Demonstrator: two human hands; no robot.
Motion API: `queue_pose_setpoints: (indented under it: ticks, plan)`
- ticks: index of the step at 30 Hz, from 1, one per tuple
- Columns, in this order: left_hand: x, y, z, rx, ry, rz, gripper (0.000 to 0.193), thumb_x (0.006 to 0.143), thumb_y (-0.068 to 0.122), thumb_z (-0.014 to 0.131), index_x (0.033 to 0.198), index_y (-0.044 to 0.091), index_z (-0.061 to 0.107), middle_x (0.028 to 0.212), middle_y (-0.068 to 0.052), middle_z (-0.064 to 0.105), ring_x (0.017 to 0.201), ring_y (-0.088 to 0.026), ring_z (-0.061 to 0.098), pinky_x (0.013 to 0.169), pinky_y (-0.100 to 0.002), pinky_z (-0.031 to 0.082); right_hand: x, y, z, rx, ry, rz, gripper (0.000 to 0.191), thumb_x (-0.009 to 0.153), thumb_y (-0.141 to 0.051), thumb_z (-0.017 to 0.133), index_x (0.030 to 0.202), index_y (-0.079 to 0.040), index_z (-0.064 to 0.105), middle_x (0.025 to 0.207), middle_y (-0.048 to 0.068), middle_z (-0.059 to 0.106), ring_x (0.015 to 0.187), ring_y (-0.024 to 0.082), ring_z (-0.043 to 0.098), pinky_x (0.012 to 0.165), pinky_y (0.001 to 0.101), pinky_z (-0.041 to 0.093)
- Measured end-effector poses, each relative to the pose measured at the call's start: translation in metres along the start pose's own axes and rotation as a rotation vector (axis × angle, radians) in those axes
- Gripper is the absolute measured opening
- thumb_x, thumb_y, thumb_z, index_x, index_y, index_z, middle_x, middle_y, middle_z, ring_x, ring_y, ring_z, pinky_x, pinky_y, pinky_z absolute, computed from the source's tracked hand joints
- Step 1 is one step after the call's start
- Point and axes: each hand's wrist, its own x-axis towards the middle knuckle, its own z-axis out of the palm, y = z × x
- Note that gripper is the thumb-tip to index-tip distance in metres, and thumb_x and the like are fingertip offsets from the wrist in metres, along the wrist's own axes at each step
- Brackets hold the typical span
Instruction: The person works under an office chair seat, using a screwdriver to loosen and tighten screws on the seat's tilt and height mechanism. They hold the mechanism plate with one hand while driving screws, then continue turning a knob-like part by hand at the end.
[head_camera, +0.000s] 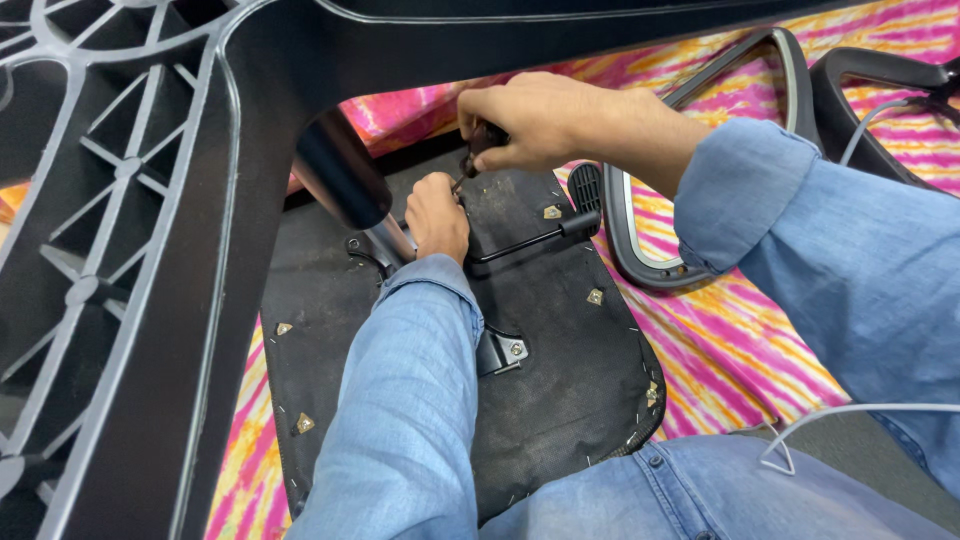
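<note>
Two hands work on the upturned chair seat underside (560, 370), beside the star base (130, 250) at left. Left hand (437, 217) clenches, steadying the mechanism plate. Right hand (530, 120) grips the screwdriver (478, 150), tip down.

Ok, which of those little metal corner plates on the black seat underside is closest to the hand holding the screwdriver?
The metal plate just below the right hand, near the black lever. The other plates sit farther down toward the seat's edges.

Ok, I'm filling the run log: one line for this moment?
right hand: grips screwdriver | left hand: steadies tip | upturned chair seat on striped cloth
</note>
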Motion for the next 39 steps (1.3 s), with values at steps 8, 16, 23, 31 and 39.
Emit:
queue_pose_setpoints:
  ticks: [8, 16, 23, 31, 39]
  plan:
    - [0.002, 0.000, 0.002, -0.008, 0.000, -0.012, 0.012, 0.080, 0.001, 0.072, 0.090, 0.008, 0.074, 0.100, -0.017, 0.073, 0.096, -0.039, 0.070, 0.083, -0.049, 0.055, 0.009, -0.002, 0.013, -0.195, 0.417, 0.098, 0.049, 0.104, -0.046, 0.067, 0.119, 0.001, 0.071, 0.093, 0.028, 0.070, 0.085, 0.047, 0.069, 0.074, 0.0539, 0.054]
    - [0.000, -0.001, 0.003, 0.025, 0.003, -0.032, 0.007, 0.091, 0.001, 0.069, 0.094, 0.005, 0.073, 0.102, -0.020, 0.072, 0.097, -0.039, 0.071, 0.083, -0.048, 0.056, 0.001, -0.001, 0.010, -0.046, 0.356, 0.164, 0.039, 0.103, -0.041, 0.065, 0.106, -0.002, 0.071, 0.090, 0.021, 0.072, 0.086, 0.040, 0.070, 0.076, 0.0501, 0.055]
    - [-0.001, 0.003, -0.001, 0.093, 0.027, -0.049, 0.006, 0.086, 0.007, 0.074, 0.087, 0.002, 0.072, 0.103, -0.021, 0.071, 0.094, -0.039, 0.071, 0.076, -0.046, 0.058, -0.019, 0.000, 0.009, 0.034, 0.470, 0.125, 0.037, 0.104, -0.036, 0.066, 0.112, -0.001, 0.073, 0.092, 0.024, 0.071, 0.086, 0.044, 0.068, 0.073, 0.0503, 0.052]
    - [-0.001, 0.000, 0.001, -0.026, 0.012, -0.091, 0.008, 0.087, 0.009, 0.075, 0.093, 0.003, 0.073, 0.097, -0.022, 0.072, 0.095, -0.040, 0.071, 0.080, -0.048, 0.056, -0.029, -0.003, 0.007, 0.093, 0.473, 0.205, 0.035, 0.101, -0.035, 0.069, 0.107, 0.000, 0.072, 0.090, 0.022, 0.072, 0.085, 0.040, 0.070, 0.073, 0.0472, 0.053]
    - [0.001, 0.008, -0.007, -0.039, -0.074, -0.167, 0.019, 0.081, 0.003, 0.076, 0.097, 0.011, 0.081, 0.101, -0.021, 0.075, 0.097, -0.037, 0.073, 0.086, -0.044, 0.057, -0.031, -0.001, 0.012, 0.145, 0.494, 0.195, 0.030, 0.100, -0.032, 0.070, 0.106, -0.002, 0.073, 0.090, 0.019, 0.073, 0.083, 0.036, 0.071, 0.072, 0.0448, 0.053]
